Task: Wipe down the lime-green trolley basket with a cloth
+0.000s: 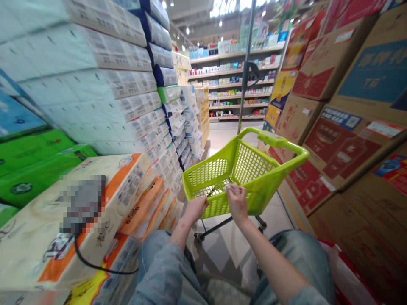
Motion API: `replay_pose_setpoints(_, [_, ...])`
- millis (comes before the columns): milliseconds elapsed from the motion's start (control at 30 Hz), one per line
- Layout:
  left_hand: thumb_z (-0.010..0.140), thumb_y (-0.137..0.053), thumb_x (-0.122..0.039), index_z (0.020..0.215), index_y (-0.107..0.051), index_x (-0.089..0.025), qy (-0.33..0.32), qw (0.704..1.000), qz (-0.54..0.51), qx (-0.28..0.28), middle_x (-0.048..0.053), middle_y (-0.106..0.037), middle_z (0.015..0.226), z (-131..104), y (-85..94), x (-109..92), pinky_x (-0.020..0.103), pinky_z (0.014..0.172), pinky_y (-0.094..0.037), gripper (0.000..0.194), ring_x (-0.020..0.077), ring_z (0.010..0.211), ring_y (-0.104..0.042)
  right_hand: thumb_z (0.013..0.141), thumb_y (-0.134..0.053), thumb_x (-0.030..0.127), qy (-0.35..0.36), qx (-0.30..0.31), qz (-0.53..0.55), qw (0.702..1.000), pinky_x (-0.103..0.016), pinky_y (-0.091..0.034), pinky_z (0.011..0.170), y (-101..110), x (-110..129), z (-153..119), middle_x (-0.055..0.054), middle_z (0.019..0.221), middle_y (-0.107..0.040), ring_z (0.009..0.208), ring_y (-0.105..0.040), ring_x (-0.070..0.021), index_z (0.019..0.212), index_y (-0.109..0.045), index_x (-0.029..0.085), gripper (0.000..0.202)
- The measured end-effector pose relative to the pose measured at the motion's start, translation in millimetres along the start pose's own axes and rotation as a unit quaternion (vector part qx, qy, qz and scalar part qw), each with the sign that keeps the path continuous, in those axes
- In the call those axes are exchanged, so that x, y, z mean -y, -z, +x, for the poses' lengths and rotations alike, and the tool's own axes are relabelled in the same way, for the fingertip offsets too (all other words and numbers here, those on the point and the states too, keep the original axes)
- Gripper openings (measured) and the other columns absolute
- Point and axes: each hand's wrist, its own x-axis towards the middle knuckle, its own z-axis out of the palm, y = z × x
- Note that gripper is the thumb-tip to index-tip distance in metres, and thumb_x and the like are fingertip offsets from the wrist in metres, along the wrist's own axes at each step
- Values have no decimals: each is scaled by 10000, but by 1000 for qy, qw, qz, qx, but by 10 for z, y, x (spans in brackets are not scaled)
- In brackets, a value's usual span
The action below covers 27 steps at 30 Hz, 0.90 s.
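Note:
A lime-green shopping cart (pixel 254 197) with a perforated basket stands in front of me. My left hand (pixel 197 207) is closed at the near rim of the basket, its fingers curled over the edge by the left corner. A little to the right, my right hand (pixel 237 198) is pinched just above the same rim. Between its thumb and fingers shows a small whitish-grey thing (pixel 227 187), too small to name. The visible basket floor is a grid with dark gaps.
Stacked tissue packs (pixel 127 97) rise on the left. On a nearer pack lies a blurred dark device (pixel 84 203) with a black cable (pixel 95 266). Cardboard boxes (pixel 343 144) line the right. A metal pole (pixel 246 84) stands behind the cart, before stocked shelves (pixel 229 74).

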Motion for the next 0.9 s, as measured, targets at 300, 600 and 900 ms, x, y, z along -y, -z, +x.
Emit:
replay_pose_setpoints(300, [893, -413, -338, 988, -486, -215, 22, 1000, -8, -10, 52, -636, 1004, -59, -18, -139, 270, 753, -435, 172, 191, 931, -609, 839, -410, 132, 94, 60, -6, 994, -366, -471, 790, 125, -94, -60, -87, 1070, -560, 957, -445, -238, 1205, -556, 301, 429])
replay_pose_setpoints(600, [893, -414, -350, 1011, -489, -220, 44, 999, -15, -11, 54, -637, 994, -125, -22, -204, 285, 766, -434, 191, 194, 926, -609, 876, -375, 241, -30, -37, -114, 992, -364, -457, 702, 204, -402, 96, -132, 961, -504, 903, -449, -242, 1064, -626, 203, 317])
replay_pose_setpoints(900, [879, -452, -334, 1037, -480, -189, 41, 999, -11, -34, 80, -647, 965, -107, -108, -219, 306, 746, -443, 216, 219, 890, -624, 888, -372, 243, 65, 44, 8, 997, -314, -461, 701, -3, 325, -235, -99, 910, -503, 824, -501, -201, 1026, -615, 222, 280])
